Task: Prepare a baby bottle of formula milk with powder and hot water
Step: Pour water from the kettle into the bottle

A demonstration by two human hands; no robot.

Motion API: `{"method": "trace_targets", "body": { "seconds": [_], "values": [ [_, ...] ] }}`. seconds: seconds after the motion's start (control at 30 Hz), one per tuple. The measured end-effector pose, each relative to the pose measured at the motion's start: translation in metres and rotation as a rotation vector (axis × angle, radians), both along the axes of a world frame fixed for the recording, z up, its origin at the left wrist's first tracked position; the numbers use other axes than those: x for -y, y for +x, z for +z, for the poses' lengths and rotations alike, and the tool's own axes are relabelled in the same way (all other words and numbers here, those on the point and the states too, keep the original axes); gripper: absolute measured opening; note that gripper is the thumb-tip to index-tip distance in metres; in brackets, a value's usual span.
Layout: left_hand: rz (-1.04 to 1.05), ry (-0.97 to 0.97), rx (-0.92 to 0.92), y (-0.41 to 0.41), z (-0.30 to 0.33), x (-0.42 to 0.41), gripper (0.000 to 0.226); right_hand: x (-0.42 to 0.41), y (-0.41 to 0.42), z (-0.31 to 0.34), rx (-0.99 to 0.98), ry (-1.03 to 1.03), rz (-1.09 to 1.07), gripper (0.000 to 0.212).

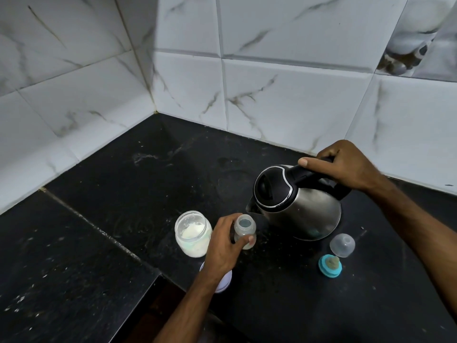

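A small clear baby bottle point(244, 228) stands upright and uncapped on the black counter point(138, 194). My left hand point(223, 246) is wrapped around its body. A steel kettle point(300, 209) with a black lid is tilted, its spout just above and to the right of the bottle's mouth. My right hand point(342, 165) grips the kettle's black handle. An open glass jar point(193, 233) of white powder stands just left of the bottle. The teal ring with the teat point(330, 265) and the clear dome cap point(342, 245) lie to the right, in front of the kettle.
A white lid point(225, 280) lies under my left wrist near the counter's front edge. White marbled tile walls point(284, 95) meet in a corner behind. The counter steps down at the front left.
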State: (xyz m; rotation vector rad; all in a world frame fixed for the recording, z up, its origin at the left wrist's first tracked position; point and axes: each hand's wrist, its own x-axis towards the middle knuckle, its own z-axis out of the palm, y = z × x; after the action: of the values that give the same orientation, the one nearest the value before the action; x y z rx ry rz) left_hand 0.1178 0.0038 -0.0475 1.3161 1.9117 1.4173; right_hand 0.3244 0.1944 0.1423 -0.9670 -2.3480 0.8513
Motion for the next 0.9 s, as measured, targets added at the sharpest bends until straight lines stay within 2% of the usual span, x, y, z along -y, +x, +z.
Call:
{"method": "trace_targets", "body": {
  "seconds": [0.9],
  "values": [
    [-0.003, 0.012, 0.032, 0.0006, 0.0026, 0.0004, 0.045, 0.0045, -0.0062, 0.0083, 0.088, 0.095, 0.007, 0.066]
  ]
}}
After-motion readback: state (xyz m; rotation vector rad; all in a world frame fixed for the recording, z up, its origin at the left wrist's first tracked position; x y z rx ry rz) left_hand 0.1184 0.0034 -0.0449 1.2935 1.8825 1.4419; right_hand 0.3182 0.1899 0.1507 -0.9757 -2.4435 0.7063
